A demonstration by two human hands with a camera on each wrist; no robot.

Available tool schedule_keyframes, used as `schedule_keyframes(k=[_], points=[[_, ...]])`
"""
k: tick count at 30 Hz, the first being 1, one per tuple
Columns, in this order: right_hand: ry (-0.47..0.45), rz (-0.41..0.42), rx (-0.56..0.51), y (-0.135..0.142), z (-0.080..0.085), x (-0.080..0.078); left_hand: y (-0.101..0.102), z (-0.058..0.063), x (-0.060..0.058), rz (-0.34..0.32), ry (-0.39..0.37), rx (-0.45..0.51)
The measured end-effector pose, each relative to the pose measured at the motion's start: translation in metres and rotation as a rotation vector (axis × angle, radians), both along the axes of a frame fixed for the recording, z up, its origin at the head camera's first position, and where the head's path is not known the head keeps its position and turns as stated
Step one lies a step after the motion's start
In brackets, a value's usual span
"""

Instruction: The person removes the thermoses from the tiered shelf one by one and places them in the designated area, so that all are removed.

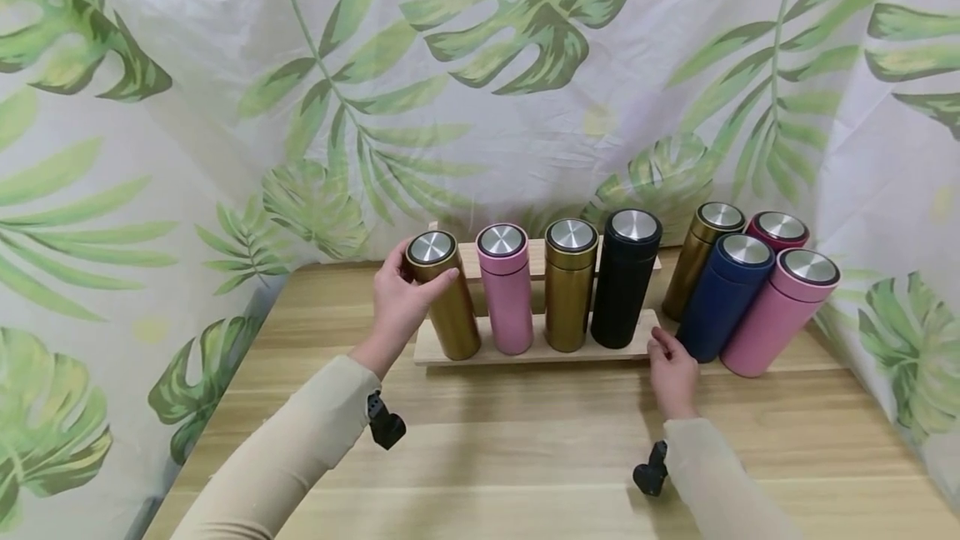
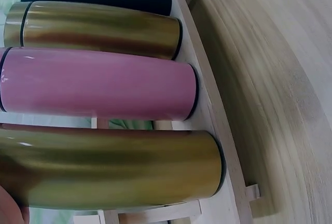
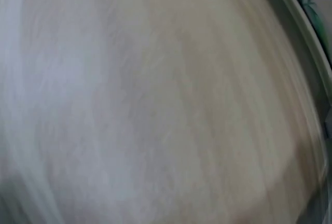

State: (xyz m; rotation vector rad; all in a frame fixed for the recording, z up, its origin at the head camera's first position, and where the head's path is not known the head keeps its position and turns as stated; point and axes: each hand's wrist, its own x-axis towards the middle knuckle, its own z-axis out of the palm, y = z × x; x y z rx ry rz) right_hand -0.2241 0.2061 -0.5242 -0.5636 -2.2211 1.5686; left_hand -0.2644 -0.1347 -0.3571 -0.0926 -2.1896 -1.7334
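Observation:
Near the left end of a two-tier wooden rack (image 1: 465, 354), my left hand (image 1: 401, 297) grips a gold thermos (image 1: 456, 315) around its upper part, thumb across the front. The thermos stands on the lower board, leaning slightly. Beside it on that board are a pink thermos (image 1: 510, 307), a second gold thermos (image 1: 567, 298) and a black thermos (image 1: 621, 298). My right hand (image 1: 673, 373) holds the right end of the lower board with its fingertips. In the left wrist view, the gripped gold thermos (image 2: 119, 167) lies nearest the camera.
Right of the rack, a blue thermos (image 1: 723, 298), a larger pink thermos (image 1: 780, 315), another gold thermos (image 1: 693, 265) and a red thermos (image 1: 782, 225) stand close together on the wooden table (image 1: 540, 457). A leaf-print cloth (image 1: 525, 140) hangs behind. The right wrist view mostly shows blurred tabletop (image 3: 155, 99).

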Motion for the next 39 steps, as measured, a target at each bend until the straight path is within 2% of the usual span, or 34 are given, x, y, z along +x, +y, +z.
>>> schedule_keyframes(k=[5, 10, 15, 23, 30, 35, 39], points=[[0.038, -0.001, 0.038, -0.002, -0.004, 0.001, -0.006, 0.004, 0.004, 0.036, 0.021, 0.001], [0.072, -0.009, 0.065, -0.001, -0.006, -0.001, -0.012, 0.014, 0.005, 0.024, 0.080, -0.008], [0.062, 0.005, 0.096, 0.001, -0.007, -0.001, -0.022, 0.024, 0.006, 0.039, 0.146, -0.057], [0.038, 0.017, 0.068, 0.002, -0.005, 0.000, -0.042, 0.034, 0.004, 0.142, 0.202, -0.116], [0.056, 0.012, 0.055, 0.005, -0.007, 0.000, -0.058, 0.033, -0.007, 0.244, 0.221, -0.161], [0.048, 0.032, 0.056, 0.005, -0.007, -0.001, -0.067, 0.029, -0.015, 0.300, 0.199, -0.129], [0.028, 0.038, 0.067, 0.005, -0.009, -0.002, -0.072, 0.020, -0.021, 0.326, 0.165, -0.090]])
